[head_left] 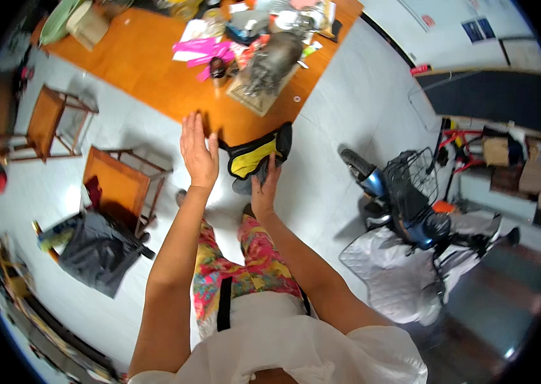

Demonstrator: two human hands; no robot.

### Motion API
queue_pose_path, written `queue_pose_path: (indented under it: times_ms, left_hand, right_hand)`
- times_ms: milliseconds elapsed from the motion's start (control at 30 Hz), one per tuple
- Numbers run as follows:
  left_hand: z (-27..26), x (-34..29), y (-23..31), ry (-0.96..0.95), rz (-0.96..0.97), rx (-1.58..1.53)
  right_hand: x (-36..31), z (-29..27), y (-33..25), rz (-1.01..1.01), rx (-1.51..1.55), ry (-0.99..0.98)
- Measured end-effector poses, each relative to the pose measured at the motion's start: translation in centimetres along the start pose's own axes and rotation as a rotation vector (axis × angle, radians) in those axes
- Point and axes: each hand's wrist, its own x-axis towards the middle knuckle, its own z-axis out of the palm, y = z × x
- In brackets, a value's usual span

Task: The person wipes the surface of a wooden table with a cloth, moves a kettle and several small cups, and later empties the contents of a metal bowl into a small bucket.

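Note:
My right hand (266, 190) grips a yellow and black pouch (252, 159) from its near side, just off the front corner of the orange-brown wooden table (145, 70). Black trim runs around the pouch, and a dark strap-like end reaches toward my left hand. Something grey shows under it beside my right fingers; I cannot tell whether it belongs to the pouch. My left hand (199, 153) is held flat, fingers straight, left of the pouch and beside the table edge. Nothing is in that hand.
On the table lie a clutter of packets, pink strips (203, 50), a small dark bottle (217, 67) and a dark grey object on a tan board (254, 99). Wooden chairs (117, 182) stand left, one with dark clothing (101, 249). A blue two-wheeler (411, 205) is parked right.

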Motion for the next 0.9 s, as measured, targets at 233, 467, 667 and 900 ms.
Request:
queue_pose_path:
  times_ms: [233, 467, 667, 900]
  left_hand:
    - [6.7, 4.4, -2.7, -0.032, 0.022, -0.064]
    - [7.5, 3.2, -2.1, 0.045, 0.178, 0.047]
    - [6.6, 3.4, -2.8, 0.098, 0.256, -0.017]
    - [6.8, 2.8, -4.1, 0.220, 0.362, -0.137]
  right_hand:
    - [4.9, -0.3, 2.7, 0.279, 0.970, 0.250]
    - [11.0, -2.3, 6.6, 0.507, 1.081, 0.207]
    - [7.7, 2.1, 6.6, 0.565, 1.233, 0.322]
    - [8.4, 1.5, 6.6, 0.524, 1.375, 0.213]
